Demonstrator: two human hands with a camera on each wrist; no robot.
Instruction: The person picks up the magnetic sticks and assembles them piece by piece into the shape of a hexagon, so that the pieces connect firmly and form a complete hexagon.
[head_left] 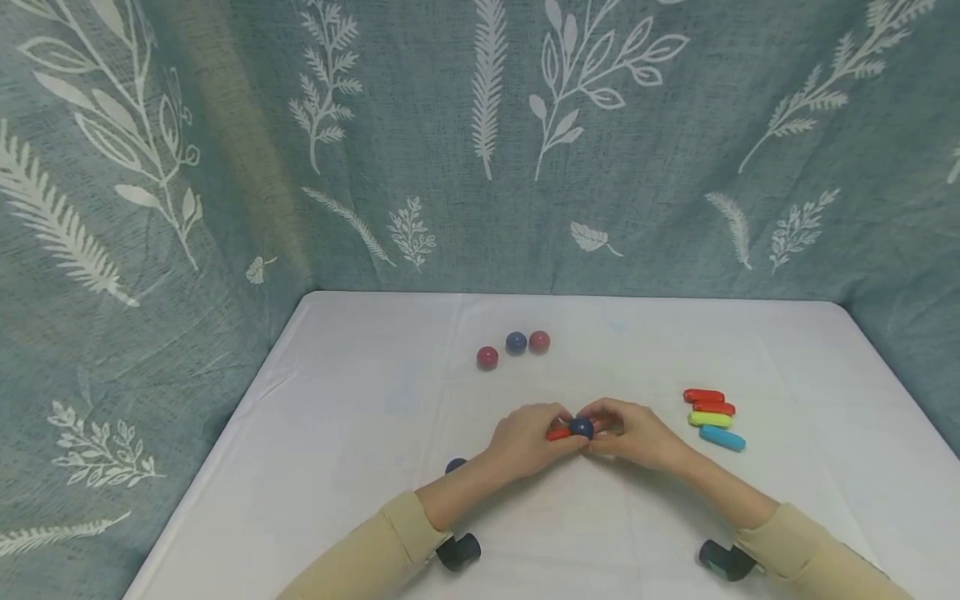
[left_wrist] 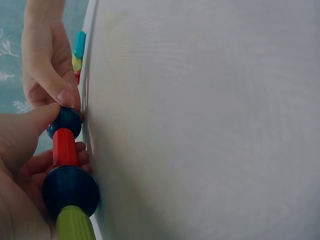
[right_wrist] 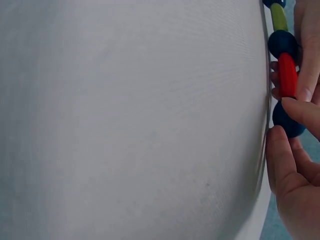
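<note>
In the head view my left hand [head_left: 525, 437] and right hand [head_left: 637, 433] meet over the white table. Between them is a chain of balls and ribbed plastic sticks. My right hand pinches the dark blue ball [head_left: 581, 427] at its end, while the left thumb also touches that ball. Left fingers curl behind the red stick [left_wrist: 65, 147], which joins a second blue ball [left_wrist: 70, 191]. A yellow-green stick [right_wrist: 279, 17] follows, with another blue ball [right_wrist: 274, 2] at the far end. The left hand hides the chain's middle in the head view.
Two red balls [head_left: 487, 358] and a blue ball [head_left: 516, 342] lie toward the back of the table [head_left: 375, 375]. To the right are two red sticks [head_left: 703, 396], a yellow-green stick [head_left: 710, 419] and a light blue stick [head_left: 722, 438]. A patterned blue-green cloth [head_left: 450, 233] hangs behind.
</note>
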